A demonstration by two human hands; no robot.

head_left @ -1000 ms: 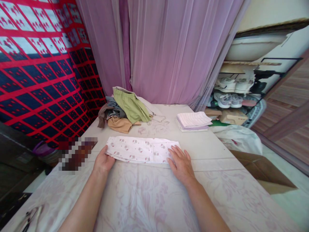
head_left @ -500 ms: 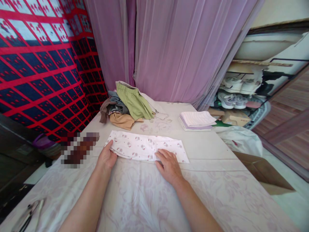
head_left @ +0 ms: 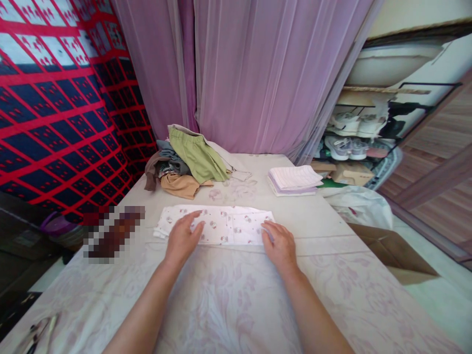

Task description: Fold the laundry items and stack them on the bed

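Note:
A white garment with small printed figures lies folded into a long flat strip across the bed-like surface in front of me. On its left part rests my left hand, fingers stretched out and thumb apart. My right hand touches the strip's right end, its fingers extended and slightly bent. Neither hand grips the cloth. Part of the garment is hidden under both hands.
Behind to the left lies a loose clothes pile with green shorts and tan cloth. A neat folded stack sits at the back right. Right of the surface are a cardboard box and a shoe rack. Purple curtains hang behind.
My left hand has let go of the garment's left edge and moved right onto its top. My right hand has shifted right to the other end. The view has turned slightly.

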